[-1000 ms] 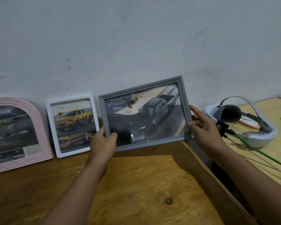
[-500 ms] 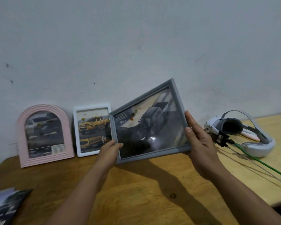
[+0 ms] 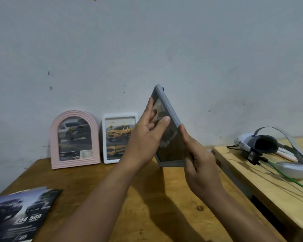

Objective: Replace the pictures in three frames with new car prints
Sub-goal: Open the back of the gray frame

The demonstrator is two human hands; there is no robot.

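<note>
Room: plain grey-white wall behind, wooden table (image 3: 147, 206) in front, lighter bench (image 3: 269, 180) to the right w/ a headset (image 3: 262, 145) + green cable (image 3: 287, 177).
Left fingers: straight, spread flat vs the glass face of the grey frame (image 3: 170, 130); left hand (image 3: 143, 137) presses, doesn't wrap.
Right fingers: curled round the frame's lower right edge, thumb up along the rim; right hand (image 3: 198, 163) carries most of the weight, I'd judge.
Frame: held in the air above the table, turned nearly edge-on, one corner up; clear of the wall.
Wrists/arms: both forearms reach fwd from below, left from lower left, right from lower right.
Risk 1: only one real grip, so the frame could slip out and drop on the table edge.
Risk 2: flat palm on glass = smears, or pane pushed in.
Risk 3: left elbow swings near white frame (image 3: 120, 138) + pink arched frame (image 3: 74, 138) leaning at the wall; a knock could topple them.
Prints: car brochure (image 3: 19, 215) at table's near left, untouched.
</note>
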